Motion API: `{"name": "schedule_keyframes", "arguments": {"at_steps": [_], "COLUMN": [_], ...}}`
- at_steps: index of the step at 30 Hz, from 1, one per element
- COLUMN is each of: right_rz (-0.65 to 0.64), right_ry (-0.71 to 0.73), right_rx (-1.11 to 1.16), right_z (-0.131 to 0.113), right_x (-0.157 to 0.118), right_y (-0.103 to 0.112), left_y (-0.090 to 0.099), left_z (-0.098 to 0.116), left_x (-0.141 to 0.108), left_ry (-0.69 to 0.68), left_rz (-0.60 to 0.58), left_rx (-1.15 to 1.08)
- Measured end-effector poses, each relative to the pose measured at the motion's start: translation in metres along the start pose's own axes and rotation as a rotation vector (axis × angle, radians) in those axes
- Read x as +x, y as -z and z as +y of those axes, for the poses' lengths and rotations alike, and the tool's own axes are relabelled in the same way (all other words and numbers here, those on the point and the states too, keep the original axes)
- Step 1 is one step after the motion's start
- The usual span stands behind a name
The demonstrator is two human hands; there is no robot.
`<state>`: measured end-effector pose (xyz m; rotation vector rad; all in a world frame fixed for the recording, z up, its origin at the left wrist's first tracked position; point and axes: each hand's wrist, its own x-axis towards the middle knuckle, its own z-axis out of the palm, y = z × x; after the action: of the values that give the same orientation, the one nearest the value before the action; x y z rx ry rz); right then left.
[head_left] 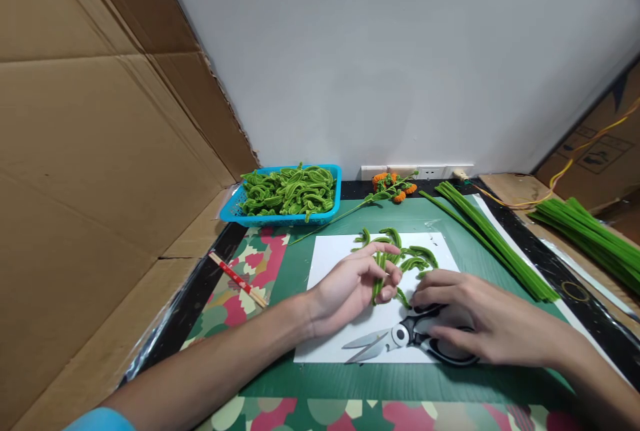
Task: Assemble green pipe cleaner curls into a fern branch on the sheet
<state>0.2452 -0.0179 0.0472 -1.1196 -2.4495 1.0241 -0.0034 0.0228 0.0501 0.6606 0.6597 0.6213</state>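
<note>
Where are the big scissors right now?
In the head view, the scissors lie at the front of the white paper, toward the right, with their blades pointing left and the right hand over their handles.

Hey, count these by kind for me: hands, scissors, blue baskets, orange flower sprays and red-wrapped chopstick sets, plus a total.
Hands, left hand and right hand: 2
Scissors: 1
Blue basket: 1
Orange flower spray: 1
Red-wrapped chopstick set: 1
Total: 6

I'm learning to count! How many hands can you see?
2: the left hand, holding green strips above the white paper, and the right hand, at the scissors. Neither is fully hidden.
</note>
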Motion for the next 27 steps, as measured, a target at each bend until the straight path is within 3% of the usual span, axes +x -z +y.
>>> {"name": "schedule_keyframes", "arguments": {"at_steps": [6, 10, 15, 23, 27], "right_rz": [0.286, 0.291, 0.288, 0.399, 0.446], "right_ry": [0.006, 0.049, 0.074, 0.113, 0.085], "right_rx": [0.091, 0.174, 0.216, 0.179, 0.169], "right_z": [0.004, -0.001, -0.004, 0.012, 0.010], "right_x": [0.007, 0.012, 0.015, 0.012, 0.012], "right_y": [-0.012, -0.023, -0.031, -0.022, -0.015], "left_y": [-0.002, -0.004, -0.009, 0.001, 0.001], "left_z": [-0.025, -0.035, -0.027, -0.027, -0.022], "left_x": [-0.005, -0.009, -0.012, -0.011, -0.013], "left_ry": [0.025, 0.062, 0.153, -0.007, -0.134], "left_rz": [-0.167, -0.223, -0.238, -0.189, -0.118], "left_rx": [0.099, 0.253, 0.356, 0.524, 0.754]}}
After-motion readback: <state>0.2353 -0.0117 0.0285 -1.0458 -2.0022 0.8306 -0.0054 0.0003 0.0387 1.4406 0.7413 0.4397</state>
